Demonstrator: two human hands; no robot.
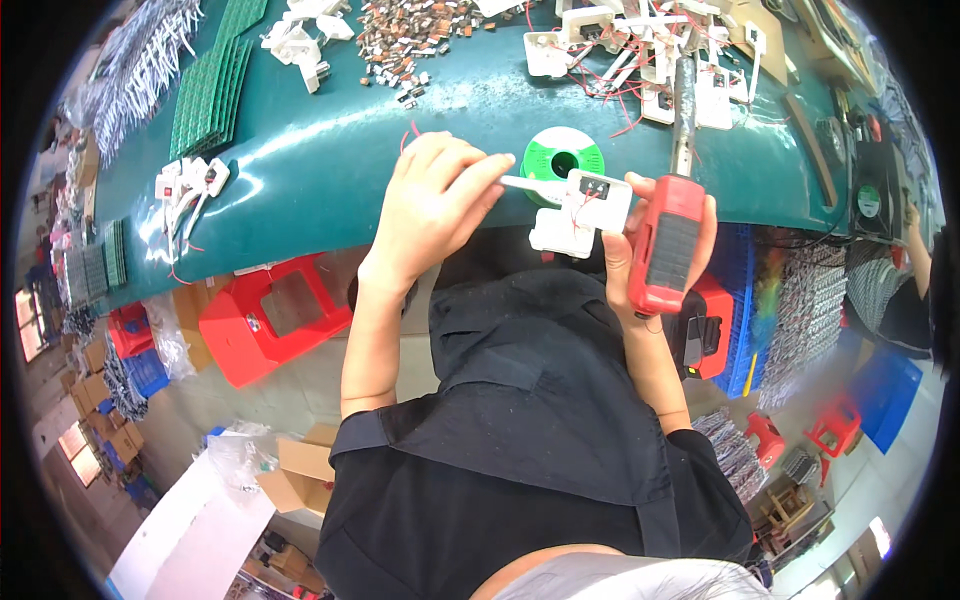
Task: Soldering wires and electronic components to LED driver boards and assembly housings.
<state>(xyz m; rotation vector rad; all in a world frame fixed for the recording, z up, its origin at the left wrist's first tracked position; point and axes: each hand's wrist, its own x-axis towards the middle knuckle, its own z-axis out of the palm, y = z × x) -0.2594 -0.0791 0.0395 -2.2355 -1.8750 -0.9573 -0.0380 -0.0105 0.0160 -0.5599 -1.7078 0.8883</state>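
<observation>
My left hand pinches a thin white plastic strip at the near edge of the green table. The strip points toward a white plastic housing with a small dark component and red wires on top. My right hand grips a red-handled soldering iron, its dark barrel pointing away from me over the table. The thumb of that hand touches the right edge of the white housing. A green spool of solder wire stands just behind the housing.
Green circuit boards lie stacked at the far left. Loose white housings, a pile of small brown parts and wired white assemblies cover the back. Red plastic bins and a blue crate sit below the table. Another person's arm is at right.
</observation>
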